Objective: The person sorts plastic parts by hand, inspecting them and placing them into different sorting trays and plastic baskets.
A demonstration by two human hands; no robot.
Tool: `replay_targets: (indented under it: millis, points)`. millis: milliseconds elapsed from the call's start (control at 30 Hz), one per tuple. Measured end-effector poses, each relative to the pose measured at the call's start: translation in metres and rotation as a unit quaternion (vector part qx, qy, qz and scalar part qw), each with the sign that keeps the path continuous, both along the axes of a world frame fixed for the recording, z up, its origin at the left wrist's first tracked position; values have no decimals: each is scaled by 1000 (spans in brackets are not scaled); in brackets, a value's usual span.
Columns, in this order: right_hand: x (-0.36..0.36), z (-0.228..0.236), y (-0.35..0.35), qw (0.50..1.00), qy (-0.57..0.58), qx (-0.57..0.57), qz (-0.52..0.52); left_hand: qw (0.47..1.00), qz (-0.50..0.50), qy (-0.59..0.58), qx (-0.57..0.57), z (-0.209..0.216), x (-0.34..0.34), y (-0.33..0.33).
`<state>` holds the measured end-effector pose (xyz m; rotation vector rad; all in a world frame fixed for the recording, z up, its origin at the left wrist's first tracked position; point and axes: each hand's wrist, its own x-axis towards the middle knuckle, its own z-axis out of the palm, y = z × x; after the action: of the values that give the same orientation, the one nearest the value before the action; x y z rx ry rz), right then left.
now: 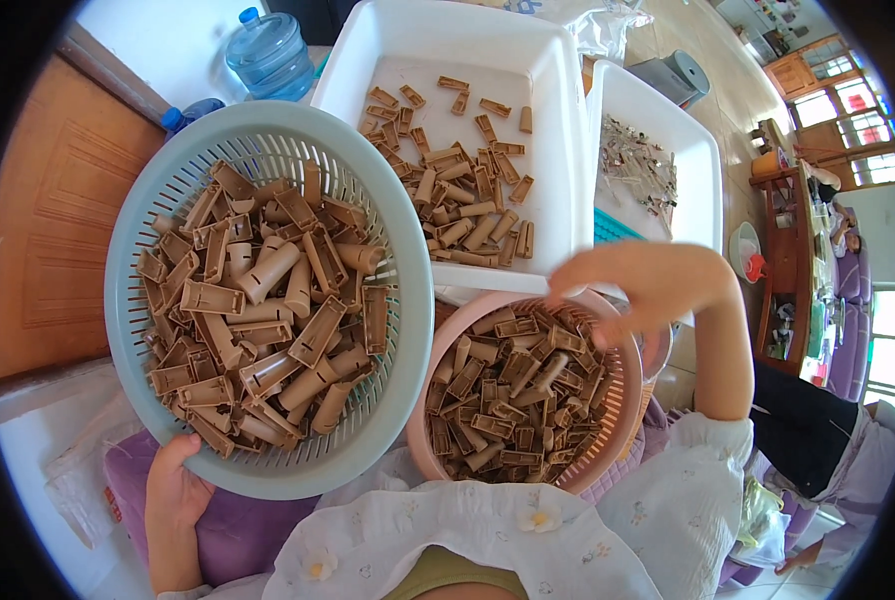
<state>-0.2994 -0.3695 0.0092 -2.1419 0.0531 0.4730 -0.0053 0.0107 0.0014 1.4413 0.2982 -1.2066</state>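
My left hand [178, 478] grips the near-left rim of a large blue-green plastic basket [420, 330], its thumb over the edge. The basket is tilted toward me and heaped with tan, half-round plastic casings [268, 272] that have hollow backs. Beside it, a pink basket [423, 455] holds many smaller-looking casings of the same tan colour [513, 395]. Over the pink basket's far right rim hangs my right hand [636, 285], its fingers curved and apart from the thumb, with nothing visible between them. Part of that rim is hidden behind the hand.
A white tub [388, 60] with scattered tan casings stands beyond the baskets. Right of it, another white tub [703, 150] holds thin metal-looking parts [638, 165] and a turquoise piece. A blue water jug [268, 55] is at the back left. Another person [828, 440] is at the right.
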Motion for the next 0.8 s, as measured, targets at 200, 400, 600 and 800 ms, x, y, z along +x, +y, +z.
replay_targets:
  millis: [200,400,600,800]
  points:
    - [75,-100,-76,903,98,-282,-309,1000,-5,-2,4,-2,1,-4]
    - [114,-153,-100,837,138,-392,-356,999,-30,-18,24,-1,-1,-1]
    - [99,-122,-104,873,5,-404,-271,999,-27,-29,19,-3,-2,2]
    - [85,-122,-87,915,70,-367,-152,999,-33,-16,18,-6,2,5]
